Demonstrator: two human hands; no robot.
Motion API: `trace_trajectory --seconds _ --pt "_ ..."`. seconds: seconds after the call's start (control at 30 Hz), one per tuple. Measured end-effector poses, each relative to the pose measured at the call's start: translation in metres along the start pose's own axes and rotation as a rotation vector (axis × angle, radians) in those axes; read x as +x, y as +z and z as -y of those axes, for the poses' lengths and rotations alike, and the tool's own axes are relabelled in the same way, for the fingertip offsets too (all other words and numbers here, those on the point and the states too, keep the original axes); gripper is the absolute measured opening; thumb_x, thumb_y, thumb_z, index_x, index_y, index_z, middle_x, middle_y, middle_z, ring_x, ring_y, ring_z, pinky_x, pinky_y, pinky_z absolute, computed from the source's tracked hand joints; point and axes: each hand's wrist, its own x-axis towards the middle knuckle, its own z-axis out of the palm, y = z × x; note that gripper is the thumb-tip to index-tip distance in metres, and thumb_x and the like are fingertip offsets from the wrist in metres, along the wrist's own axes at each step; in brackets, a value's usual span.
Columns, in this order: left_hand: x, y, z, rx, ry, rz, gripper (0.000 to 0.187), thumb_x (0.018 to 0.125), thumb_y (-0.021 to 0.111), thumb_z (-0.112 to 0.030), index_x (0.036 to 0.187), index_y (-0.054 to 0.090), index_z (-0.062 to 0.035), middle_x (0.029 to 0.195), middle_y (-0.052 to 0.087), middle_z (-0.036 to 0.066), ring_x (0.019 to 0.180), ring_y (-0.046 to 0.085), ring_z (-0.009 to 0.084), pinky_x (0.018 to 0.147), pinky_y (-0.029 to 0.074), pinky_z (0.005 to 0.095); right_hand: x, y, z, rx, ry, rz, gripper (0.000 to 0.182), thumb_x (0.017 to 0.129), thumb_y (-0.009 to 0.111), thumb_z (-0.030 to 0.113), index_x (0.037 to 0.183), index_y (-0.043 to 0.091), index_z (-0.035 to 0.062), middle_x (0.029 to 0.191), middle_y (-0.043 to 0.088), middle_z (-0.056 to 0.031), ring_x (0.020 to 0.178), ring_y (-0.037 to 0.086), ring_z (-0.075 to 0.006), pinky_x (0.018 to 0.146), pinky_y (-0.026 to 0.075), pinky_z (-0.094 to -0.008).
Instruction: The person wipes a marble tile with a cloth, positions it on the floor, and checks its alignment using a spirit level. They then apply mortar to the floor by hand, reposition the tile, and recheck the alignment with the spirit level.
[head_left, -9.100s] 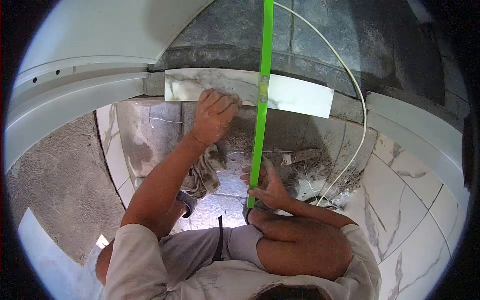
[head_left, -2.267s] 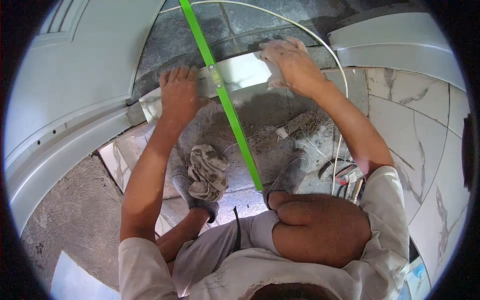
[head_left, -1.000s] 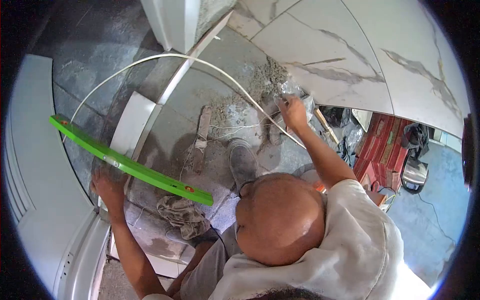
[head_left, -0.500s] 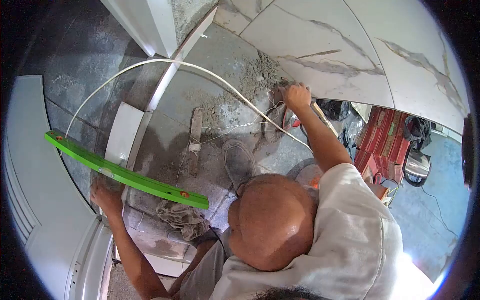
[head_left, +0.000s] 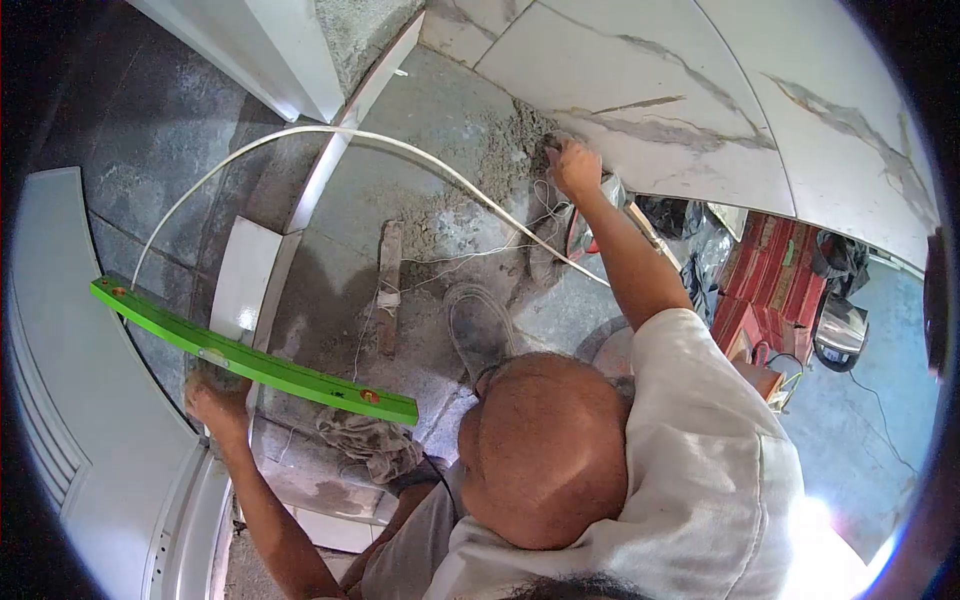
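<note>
My left hand (head_left: 215,405) is curled low at the left, just below a long green spirit level (head_left: 250,362) that appears bent by the lens. Its fingers are partly behind the level, and what they grip is hidden. A white tile piece (head_left: 246,275) lies beyond the level's middle. My right hand (head_left: 575,168) is closed at the foot of the marbled wall tile (head_left: 640,110), beside grey crumbly mortar (head_left: 505,140). Whatever it holds cannot be made out. A white cable (head_left: 430,155) arches from the level's far end towards my right forearm.
A wooden stick (head_left: 389,290) wound with white string lies on the dusty floor near a sandal (head_left: 478,325). A crumpled rag (head_left: 370,445) is under the level's near end. Red boxes (head_left: 765,270), black plastic and a metal kettle (head_left: 842,325) stand at right. A white door (head_left: 100,380) is at left.
My right hand has moved slightly up and left along the wall's foot, towards the mortar. My left hand and the level stay almost in place; the whole view has shifted a little.
</note>
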Motion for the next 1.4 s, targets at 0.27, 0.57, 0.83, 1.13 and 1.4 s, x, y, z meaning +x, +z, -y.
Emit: trace_trajectory --seconds 0.27,0.57,0.83,1.13,1.4 --pt "0.0 -0.007 -0.009 0.007 -0.017 0.015 0.079 0.053 0.088 -0.022 0.122 0.057 -0.0018 0.113 0.062 0.017 0.112 0.053 0.0355 0.095 0.035 0.048 -0.003 -0.017 -0.008 0.309 0.102 0.059 0.033 0.088 0.057 0.032 0.112 0.059 0.0081 0.1 0.065 -0.0185 0.093 0.063 -0.0395 0.08 0.05 -0.0485" --pt "-0.004 0.008 0.013 0.02 0.019 -0.048 0.076 0.054 0.087 -0.027 0.12 0.058 -0.0029 0.111 0.062 0.013 0.109 0.054 0.0346 0.092 0.036 0.0471 0.012 -0.035 0.012 -0.042 0.105 0.189 0.035 0.09 0.055 0.033 0.119 0.055 0.0128 0.091 0.066 -0.0191 0.087 0.064 -0.0402 0.076 0.052 -0.0504" --pt "-0.002 -0.005 -0.005 -0.006 0.052 -0.065 0.072 0.056 0.086 -0.027 0.118 0.059 -0.0051 0.107 0.062 0.011 0.105 0.054 0.0336 0.091 0.035 0.0472 -0.005 -0.066 0.026 1.071 0.182 0.184 0.021 0.089 0.064 0.013 0.105 0.056 0.0027 0.091 0.063 -0.009 0.082 0.062 -0.0172 0.074 0.05 -0.0328" --pt "-0.003 0.003 -0.002 0.0 -0.009 0.054 0.08 0.056 0.087 -0.032 0.124 0.055 -0.0035 0.114 0.058 0.016 0.111 0.051 0.0351 0.095 0.033 0.0494 -0.01 -0.111 0.081 1.495 0.124 0.536 0.021 0.095 0.06 0.017 0.113 0.06 0.0062 0.089 0.06 -0.0003 0.082 0.058 -0.0098 0.076 0.049 -0.0269" --pt "-0.005 -0.004 -0.014 0.124 -0.012 -0.011 0.079 0.057 0.086 -0.04 0.122 0.056 -0.0073 0.119 0.058 0.015 0.115 0.05 0.0336 0.099 0.031 0.0486 -0.001 -0.097 0.163 0.543 -0.728 0.495 0.026 0.091 0.058 0.017 0.114 0.06 0.0029 0.106 0.063 -0.0244 0.097 0.061 -0.0396 0.086 0.048 -0.0419"
